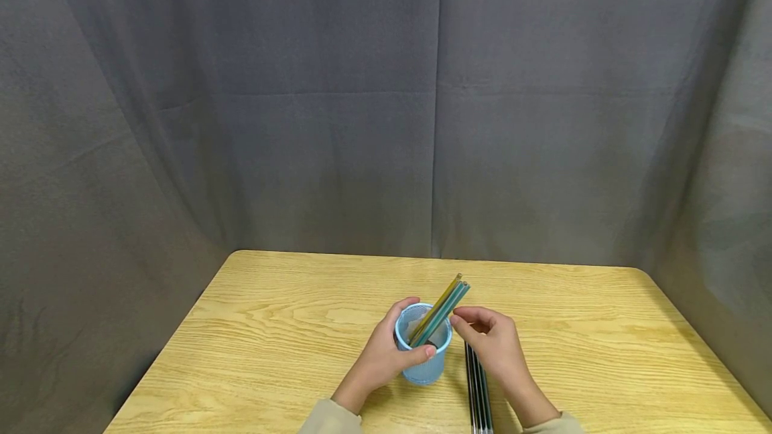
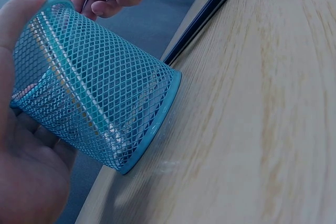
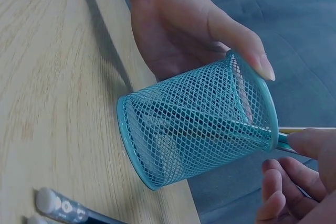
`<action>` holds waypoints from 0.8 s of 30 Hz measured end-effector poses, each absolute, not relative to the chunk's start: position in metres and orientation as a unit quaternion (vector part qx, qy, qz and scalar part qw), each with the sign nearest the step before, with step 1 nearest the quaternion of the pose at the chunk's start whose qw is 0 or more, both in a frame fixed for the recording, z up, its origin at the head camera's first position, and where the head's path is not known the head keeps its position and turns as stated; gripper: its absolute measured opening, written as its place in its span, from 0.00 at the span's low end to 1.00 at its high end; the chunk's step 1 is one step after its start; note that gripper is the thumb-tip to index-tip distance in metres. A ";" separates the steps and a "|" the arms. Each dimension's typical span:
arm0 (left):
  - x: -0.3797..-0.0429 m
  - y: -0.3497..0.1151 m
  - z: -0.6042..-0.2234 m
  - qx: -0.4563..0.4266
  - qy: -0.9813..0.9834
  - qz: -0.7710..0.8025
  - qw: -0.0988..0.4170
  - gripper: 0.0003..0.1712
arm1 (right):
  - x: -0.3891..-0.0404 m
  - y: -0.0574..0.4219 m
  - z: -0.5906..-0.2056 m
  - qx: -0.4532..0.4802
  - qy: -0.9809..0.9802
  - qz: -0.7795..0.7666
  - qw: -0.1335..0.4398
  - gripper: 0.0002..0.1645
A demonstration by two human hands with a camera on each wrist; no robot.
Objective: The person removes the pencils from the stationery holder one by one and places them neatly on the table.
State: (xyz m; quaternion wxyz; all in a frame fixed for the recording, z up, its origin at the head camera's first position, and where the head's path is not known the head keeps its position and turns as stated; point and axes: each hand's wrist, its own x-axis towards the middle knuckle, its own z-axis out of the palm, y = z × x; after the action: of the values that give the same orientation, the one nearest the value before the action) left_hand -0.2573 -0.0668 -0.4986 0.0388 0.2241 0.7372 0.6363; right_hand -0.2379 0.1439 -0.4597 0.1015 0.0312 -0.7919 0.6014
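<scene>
A light-blue wire-mesh pen cup [image 1: 425, 370] is gripped by my left hand [image 1: 386, 350], whose thumb lies along the rim while the fingers wrap the far side. Several slim pencil-like sticks [image 1: 443, 313], teal and yellow, stand in the cup and lean to the right over its rim. My right hand [image 1: 491, 340] is beside the right of the rim, fingers loosely bent, fingertips close to the sticks. From the right wrist view, its thumb [image 3: 310, 142] overlaps the sticks near the rim; whether it touches them is unclear. The cup's base looks tilted against the tabletop in the left wrist view.
Several long dark pen-like sticks [image 1: 476, 387] lie side by side on the wooden table [image 1: 271, 327], below and left of my right wrist. One pale printed end [image 3: 60, 205] shows close up. Grey curtains [image 1: 326, 119] enclose the table's back and sides.
</scene>
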 end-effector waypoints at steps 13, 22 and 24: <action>-0.257 -0.068 -0.498 0.229 0.730 0.643 0.041 0.45 | -0.239 0.137 -0.461 0.040 -0.787 0.605 0.111 0.10; -0.256 -0.068 -0.496 0.231 0.728 0.644 0.042 0.45 | -0.240 0.135 -0.462 0.038 -0.789 0.603 0.112 0.07; -0.256 -0.068 -0.496 0.231 0.730 0.642 0.042 0.45 | -0.241 0.134 -0.462 0.037 -0.790 0.601 0.113 0.06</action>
State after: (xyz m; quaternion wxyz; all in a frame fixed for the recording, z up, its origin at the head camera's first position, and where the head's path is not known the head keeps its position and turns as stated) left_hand -0.2559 -0.0678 -0.4957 0.0418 0.2310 0.7295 0.6424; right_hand -0.2409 0.1339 -0.4619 0.1128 0.0374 -0.7903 0.6011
